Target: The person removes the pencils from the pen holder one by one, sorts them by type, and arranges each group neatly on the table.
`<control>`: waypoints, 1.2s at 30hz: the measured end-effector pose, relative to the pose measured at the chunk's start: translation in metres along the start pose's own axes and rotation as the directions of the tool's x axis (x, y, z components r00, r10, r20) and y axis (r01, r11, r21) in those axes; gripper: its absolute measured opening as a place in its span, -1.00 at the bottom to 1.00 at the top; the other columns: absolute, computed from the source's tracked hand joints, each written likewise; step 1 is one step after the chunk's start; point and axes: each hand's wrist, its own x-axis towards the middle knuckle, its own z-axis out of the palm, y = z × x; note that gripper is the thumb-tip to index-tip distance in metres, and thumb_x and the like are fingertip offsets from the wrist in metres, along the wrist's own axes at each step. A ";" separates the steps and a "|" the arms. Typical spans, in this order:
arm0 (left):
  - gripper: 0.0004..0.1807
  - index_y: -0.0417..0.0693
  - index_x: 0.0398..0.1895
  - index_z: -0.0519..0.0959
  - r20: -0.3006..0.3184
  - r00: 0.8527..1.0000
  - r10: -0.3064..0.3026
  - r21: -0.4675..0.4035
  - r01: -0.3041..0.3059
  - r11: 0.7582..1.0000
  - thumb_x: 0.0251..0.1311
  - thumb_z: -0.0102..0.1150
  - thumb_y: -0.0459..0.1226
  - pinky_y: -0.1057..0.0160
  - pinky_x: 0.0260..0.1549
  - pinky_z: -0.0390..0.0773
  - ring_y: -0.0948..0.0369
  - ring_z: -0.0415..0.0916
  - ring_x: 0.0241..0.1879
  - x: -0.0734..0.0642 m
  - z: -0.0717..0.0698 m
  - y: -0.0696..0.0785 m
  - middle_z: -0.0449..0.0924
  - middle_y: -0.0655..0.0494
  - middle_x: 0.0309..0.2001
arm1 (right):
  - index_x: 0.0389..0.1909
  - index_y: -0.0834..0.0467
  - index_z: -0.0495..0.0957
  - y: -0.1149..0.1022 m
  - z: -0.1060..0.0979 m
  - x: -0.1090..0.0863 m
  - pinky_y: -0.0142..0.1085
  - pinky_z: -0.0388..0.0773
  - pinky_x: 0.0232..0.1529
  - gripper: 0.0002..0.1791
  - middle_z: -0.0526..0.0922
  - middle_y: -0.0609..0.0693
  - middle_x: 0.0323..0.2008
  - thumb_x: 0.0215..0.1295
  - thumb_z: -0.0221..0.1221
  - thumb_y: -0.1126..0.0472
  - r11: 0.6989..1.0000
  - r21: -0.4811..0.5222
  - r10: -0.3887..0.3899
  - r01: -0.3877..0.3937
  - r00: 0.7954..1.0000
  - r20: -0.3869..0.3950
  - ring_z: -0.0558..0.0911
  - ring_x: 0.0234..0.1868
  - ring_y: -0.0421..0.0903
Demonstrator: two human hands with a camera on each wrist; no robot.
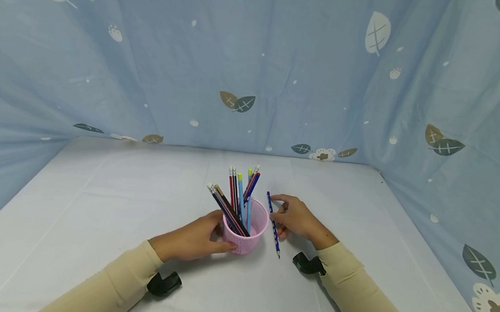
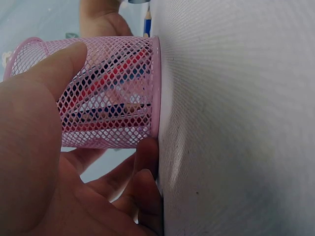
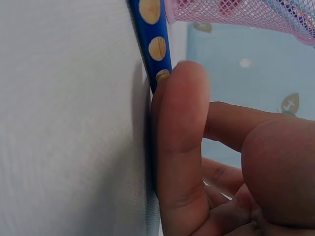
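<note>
A pink mesh pencil cup point(image 1: 246, 245) stands upright on the white-covered table, holding several pencils point(image 1: 240, 200) that lean apart. My left hand point(image 1: 196, 237) grips the cup from its left side, thumb across the near wall and the other fingers around the far side and low by its base. To the right of the cup lies a blue pencil point(image 1: 274, 228) with bare-wood spots, its sharpened tip toward me. My right hand point(image 1: 295, 218) touches this pencil from the right with its fingertips. In the right wrist view, a straight finger point(image 3: 183, 132) covers part of the blue pencil point(image 3: 156, 46).
A white cloth point(image 1: 165, 180) covers the table. Behind it and to the right hangs a blue curtain point(image 1: 278, 73) with leaf prints. Black camera mounts point(image 1: 164, 284) sit under both wrists, near the tabletop.
</note>
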 end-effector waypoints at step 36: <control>-0.28 -0.08 0.32 0.33 -0.002 1.000 0.000 -0.015 0.000 1.000 0.22 0.33 0.07 0.22 0.03 0.54 0.27 0.52 -0.03 0.000 -0.001 0.000 0.52 0.14 0.07 | 0.09 0.19 0.60 -0.020 0.004 -0.010 -0.24 0.64 -0.45 -0.70 0.63 0.18 -0.29 0.46 0.10 0.19 0.962 0.014 -0.261 0.273 0.934 -0.242 0.62 -0.36 0.11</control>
